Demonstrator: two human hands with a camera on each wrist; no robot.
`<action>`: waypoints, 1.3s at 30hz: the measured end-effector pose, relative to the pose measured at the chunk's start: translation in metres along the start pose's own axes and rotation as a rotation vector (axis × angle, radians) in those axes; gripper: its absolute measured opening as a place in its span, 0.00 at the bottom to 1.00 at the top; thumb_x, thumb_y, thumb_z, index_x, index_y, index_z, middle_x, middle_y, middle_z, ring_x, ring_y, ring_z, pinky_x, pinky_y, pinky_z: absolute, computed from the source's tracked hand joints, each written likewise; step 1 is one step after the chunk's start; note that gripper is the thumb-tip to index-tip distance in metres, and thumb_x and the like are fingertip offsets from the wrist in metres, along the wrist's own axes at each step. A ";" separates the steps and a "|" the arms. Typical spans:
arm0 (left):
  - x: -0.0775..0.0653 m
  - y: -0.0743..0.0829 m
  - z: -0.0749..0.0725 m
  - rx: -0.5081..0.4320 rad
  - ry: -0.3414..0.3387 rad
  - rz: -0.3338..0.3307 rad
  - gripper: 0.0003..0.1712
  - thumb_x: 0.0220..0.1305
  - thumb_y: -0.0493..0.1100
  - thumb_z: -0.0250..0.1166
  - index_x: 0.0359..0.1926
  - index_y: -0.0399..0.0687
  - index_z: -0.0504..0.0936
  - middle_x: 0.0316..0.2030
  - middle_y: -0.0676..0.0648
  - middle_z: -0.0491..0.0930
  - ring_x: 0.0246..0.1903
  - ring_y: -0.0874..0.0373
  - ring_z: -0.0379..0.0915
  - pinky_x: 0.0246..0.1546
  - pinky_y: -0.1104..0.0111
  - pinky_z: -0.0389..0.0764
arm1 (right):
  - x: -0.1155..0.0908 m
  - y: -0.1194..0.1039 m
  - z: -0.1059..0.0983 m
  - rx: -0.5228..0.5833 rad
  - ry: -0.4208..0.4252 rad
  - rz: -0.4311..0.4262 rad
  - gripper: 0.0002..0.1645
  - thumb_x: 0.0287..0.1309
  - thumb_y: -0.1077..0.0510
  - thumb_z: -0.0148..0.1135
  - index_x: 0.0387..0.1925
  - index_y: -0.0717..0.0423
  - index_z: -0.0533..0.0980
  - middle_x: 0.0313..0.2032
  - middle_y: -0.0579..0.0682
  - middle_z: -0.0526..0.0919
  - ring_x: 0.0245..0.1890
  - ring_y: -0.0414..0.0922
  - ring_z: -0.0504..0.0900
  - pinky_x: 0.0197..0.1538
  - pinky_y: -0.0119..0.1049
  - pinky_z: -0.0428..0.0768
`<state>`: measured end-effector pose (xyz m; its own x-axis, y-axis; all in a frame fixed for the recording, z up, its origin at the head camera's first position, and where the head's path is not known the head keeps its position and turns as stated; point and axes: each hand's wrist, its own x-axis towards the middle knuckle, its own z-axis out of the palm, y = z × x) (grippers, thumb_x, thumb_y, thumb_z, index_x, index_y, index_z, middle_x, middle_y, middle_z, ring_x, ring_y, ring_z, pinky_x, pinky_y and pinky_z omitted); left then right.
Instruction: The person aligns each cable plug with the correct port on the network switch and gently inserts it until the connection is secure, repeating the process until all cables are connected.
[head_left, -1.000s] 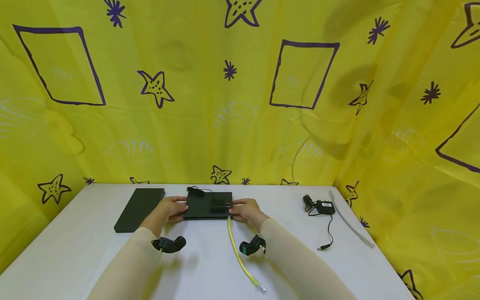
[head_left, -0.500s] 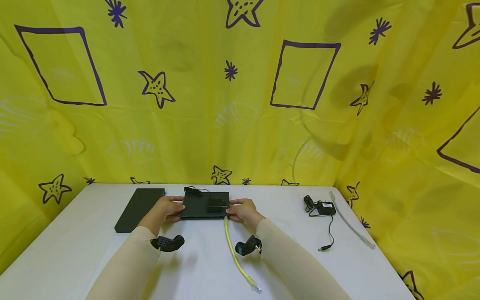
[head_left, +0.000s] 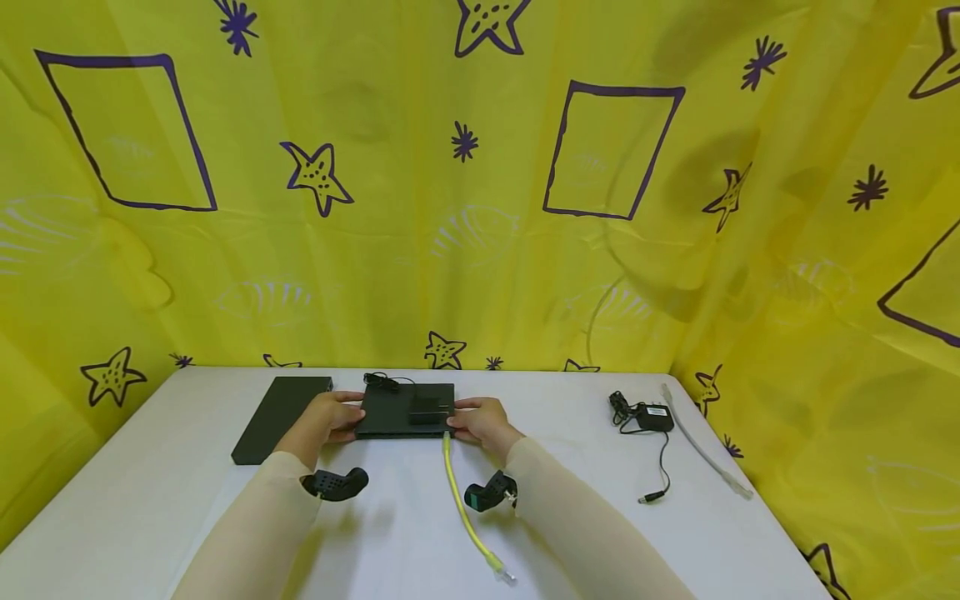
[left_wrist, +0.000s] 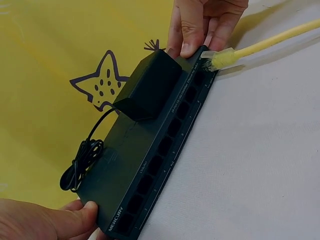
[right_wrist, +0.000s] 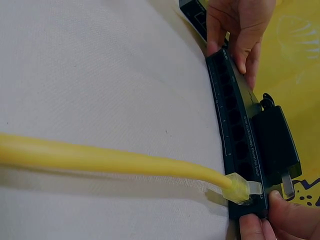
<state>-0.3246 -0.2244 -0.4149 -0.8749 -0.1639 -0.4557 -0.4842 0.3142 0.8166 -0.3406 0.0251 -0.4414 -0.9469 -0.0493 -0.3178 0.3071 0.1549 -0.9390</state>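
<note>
Both hands hold a black MERCURY network switch [head_left: 382, 415] by its ends, in the middle of the table's far part. My left hand [head_left: 328, 421] grips its left end, thumb on top and fingers underneath. At the other end my right hand [head_left: 486, 425] pinches the corner the same way. A yellow Ethernet cable [head_left: 461, 508] sits in the port nearest the right hand, its loose plug lying toward the front. On top of the switch rests a black power adapter [left_wrist: 150, 87], prongs facing right, with its coiled cord [left_wrist: 82, 162] near the back left.
Left of the left hand lies another flat black box [head_left: 281, 417]. At the right are a second power adapter [head_left: 655, 417] with its cord and a grey Ethernet cable [head_left: 705, 450] along the edge. A yellow patterned curtain [head_left: 375, 275] hangs behind the white table [head_left: 570, 467].
Both hands have shifted the switch a little to the left, with the adapter on top and the yellow cable trailing along. The things at the table's sides have stayed put.
</note>
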 end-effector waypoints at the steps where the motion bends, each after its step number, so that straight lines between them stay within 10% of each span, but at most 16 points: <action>1: 0.001 0.000 -0.001 0.000 0.001 -0.007 0.31 0.68 0.31 0.60 0.70 0.39 0.65 0.64 0.32 0.67 0.42 0.53 0.72 0.34 0.70 0.85 | 0.000 0.000 0.000 -0.001 0.000 0.004 0.24 0.53 0.73 0.67 0.54 0.68 0.78 0.44 0.61 0.85 0.29 0.41 0.81 0.40 0.35 0.87; 39: 0.004 0.000 -0.001 0.026 0.148 -0.019 0.28 0.66 0.29 0.60 0.67 0.38 0.70 0.64 0.26 0.59 0.50 0.46 0.72 0.40 0.64 0.86 | -0.001 -0.004 0.014 -0.001 0.009 -0.007 0.24 0.53 0.74 0.68 0.54 0.66 0.78 0.45 0.61 0.84 0.31 0.41 0.81 0.40 0.35 0.87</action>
<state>-0.3283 -0.2266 -0.4169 -0.8583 -0.3054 -0.4124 -0.5020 0.3331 0.7981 -0.3393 0.0105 -0.4396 -0.9498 -0.0414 -0.3101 0.3004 0.1560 -0.9410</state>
